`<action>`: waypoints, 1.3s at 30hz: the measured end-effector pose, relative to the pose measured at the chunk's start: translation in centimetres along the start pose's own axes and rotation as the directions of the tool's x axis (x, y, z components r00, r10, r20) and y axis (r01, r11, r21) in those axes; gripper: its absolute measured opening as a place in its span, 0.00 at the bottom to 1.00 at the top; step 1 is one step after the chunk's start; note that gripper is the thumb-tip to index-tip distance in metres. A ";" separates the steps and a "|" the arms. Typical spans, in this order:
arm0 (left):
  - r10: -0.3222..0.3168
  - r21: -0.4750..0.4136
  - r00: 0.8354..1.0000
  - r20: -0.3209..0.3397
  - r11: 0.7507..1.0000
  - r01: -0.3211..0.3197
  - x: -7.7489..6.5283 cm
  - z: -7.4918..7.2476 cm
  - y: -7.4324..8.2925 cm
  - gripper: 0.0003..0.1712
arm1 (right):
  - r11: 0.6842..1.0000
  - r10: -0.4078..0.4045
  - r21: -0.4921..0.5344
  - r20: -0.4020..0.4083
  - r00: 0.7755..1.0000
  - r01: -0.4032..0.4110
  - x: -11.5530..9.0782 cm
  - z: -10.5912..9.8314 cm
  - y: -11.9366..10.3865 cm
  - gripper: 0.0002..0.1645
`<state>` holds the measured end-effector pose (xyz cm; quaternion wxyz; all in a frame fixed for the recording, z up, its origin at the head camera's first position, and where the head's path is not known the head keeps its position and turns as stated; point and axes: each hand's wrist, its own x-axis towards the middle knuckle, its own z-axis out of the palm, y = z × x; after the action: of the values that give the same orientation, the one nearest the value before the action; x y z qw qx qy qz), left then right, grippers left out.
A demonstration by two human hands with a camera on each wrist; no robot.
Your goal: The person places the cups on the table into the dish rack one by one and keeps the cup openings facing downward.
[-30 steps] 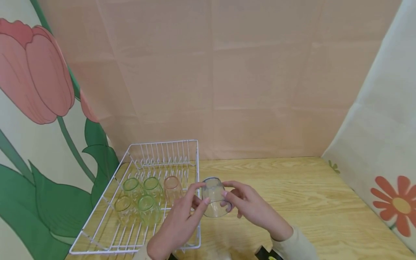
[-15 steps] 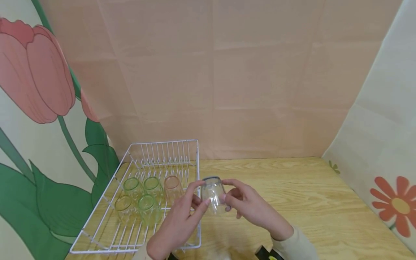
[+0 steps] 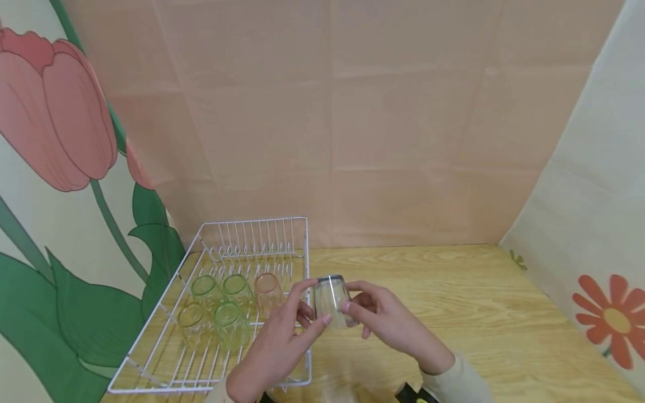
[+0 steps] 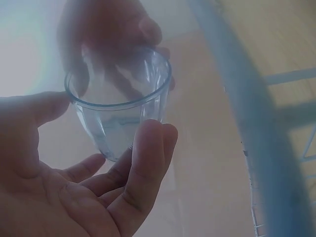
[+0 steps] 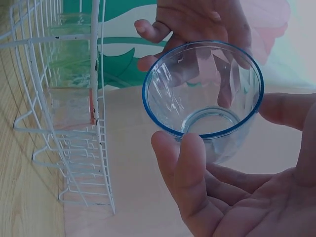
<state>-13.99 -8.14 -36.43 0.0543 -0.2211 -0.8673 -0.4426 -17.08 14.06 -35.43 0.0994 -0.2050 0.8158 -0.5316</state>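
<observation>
A clear drinking glass point(image 3: 330, 299) with a blue rim is held between both hands, above the table just right of the dish rack. Its narrow base points up and away in the head view; its wide mouth is turned toward the wrist cameras. My left hand point(image 3: 282, 334) grips the glass from the left, thumb low on its side and index finger up near the base. From the right, my right hand point(image 3: 385, 318) grips it with thumb and fingers. Both wrist views show fingertips at the rim of the glass point(image 5: 212, 136). Nothing shows inside it.
The white wire dish rack point(image 3: 308, 252) stands at the left on the wood-grain table point(image 3: 453, 313). Several glasses stand in it: green ones point(image 3: 232, 327), an amber one point(image 3: 191, 327) and a pink one point(image 3: 268, 291). A peach cloth point(image 3: 393, 140) hangs behind the table.
The glass has tilted between the fingers, so its side now faces the head camera more and its base tips further away. The hands stay nearly in place; fingers shift slightly.
</observation>
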 end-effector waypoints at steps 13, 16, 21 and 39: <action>-0.013 0.002 1.000 0.001 1.000 0.013 0.1 -0.1 0.0 0.34 | 1.000 -0.013 0.019 -0.011 1.000 0.013 0.0 0.1 0.0 0.32; -0.010 0.019 1.000 -0.001 1.000 0.010 0.1 -0.1 0.0 0.34 | 1.000 -0.006 0.023 -0.010 1.000 0.006 0.0 0.1 0.0 0.32; -0.014 0.051 1.000 0.000 0.999 0.014 0.1 -0.1 -0.2 0.35 | 1.000 0.002 0.019 -0.018 1.000 -0.001 0.0 0.2 -0.1 0.33; -0.060 0.026 0.998 0.023 0.998 0.060 0.1 -0.1 -0.2 0.38 | 0.999 -0.019 -0.036 -0.048 0.999 0.017 -0.1 0.4 0.3 0.33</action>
<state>-14.13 -8.26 -36.48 0.0332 -0.1995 -0.8796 -0.4305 -16.89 13.85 -35.85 0.0709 -0.2011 0.8255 -0.5225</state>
